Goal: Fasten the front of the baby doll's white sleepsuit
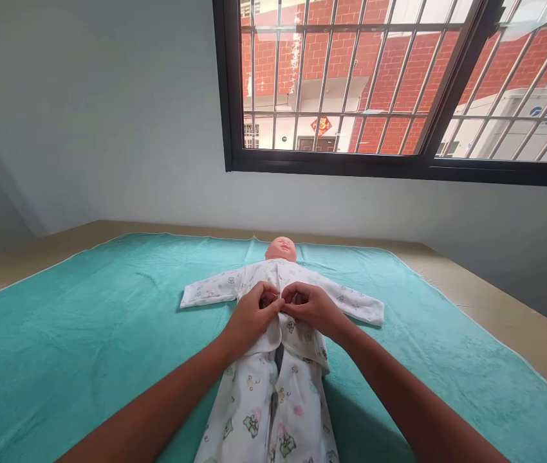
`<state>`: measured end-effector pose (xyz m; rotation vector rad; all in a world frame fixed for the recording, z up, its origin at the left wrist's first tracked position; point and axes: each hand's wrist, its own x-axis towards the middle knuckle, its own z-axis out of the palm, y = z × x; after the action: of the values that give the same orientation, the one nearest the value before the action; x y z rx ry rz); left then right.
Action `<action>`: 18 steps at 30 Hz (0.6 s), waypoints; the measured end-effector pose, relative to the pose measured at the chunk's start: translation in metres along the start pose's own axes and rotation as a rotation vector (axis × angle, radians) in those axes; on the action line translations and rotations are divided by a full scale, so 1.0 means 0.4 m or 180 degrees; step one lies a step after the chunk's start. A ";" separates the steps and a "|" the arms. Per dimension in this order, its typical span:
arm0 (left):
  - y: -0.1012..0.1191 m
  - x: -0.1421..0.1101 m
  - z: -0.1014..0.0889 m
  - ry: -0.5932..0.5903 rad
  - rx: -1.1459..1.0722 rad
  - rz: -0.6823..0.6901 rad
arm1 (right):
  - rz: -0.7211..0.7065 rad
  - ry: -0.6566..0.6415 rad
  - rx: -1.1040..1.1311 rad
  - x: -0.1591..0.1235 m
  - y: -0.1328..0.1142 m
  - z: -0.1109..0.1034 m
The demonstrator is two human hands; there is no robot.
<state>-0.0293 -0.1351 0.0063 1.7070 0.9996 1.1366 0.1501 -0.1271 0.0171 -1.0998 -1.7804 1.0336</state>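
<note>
Right now the left hand point(253, 316) and right hand point(318, 311) work mid-front, fingers pinched on the white shirt point(257, 274), worn by the doll point(282, 248) on the teal blanket point(109, 334), seemingly wanting a steady grip.

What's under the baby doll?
Under the doll you can see a green-blue blanket, and it lies on a wooden surface. The doll and its printed clothes hide the patch of blanket right beneath.

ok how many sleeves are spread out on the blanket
2: the left sleeve lies left of the doll, the right sleeve right of it, both on the blanket.
</note>
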 end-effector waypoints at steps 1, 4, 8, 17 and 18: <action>-0.001 0.000 0.002 0.0046 0.0033 0.0012 | -0.0023 -0.0004 -0.0056 0.000 -0.001 0.000; -0.002 -0.001 0.005 0.0096 0.0096 0.0023 | -0.0028 -0.0037 -0.0166 -0.003 -0.008 -0.001; -0.007 -0.001 0.005 0.0126 0.0139 0.0075 | -0.0009 -0.0077 -0.0198 -0.004 -0.013 -0.003; -0.010 0.003 -0.003 -0.0008 0.0097 0.0146 | -0.0028 0.0053 -0.0305 0.000 0.006 0.002; -0.009 0.003 -0.003 0.0002 0.0094 0.0142 | -0.0012 0.0044 -0.0295 0.000 0.006 0.002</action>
<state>-0.0309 -0.1324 0.0036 1.7603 0.9877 1.1561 0.1502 -0.1264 0.0145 -1.1568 -1.8345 0.9471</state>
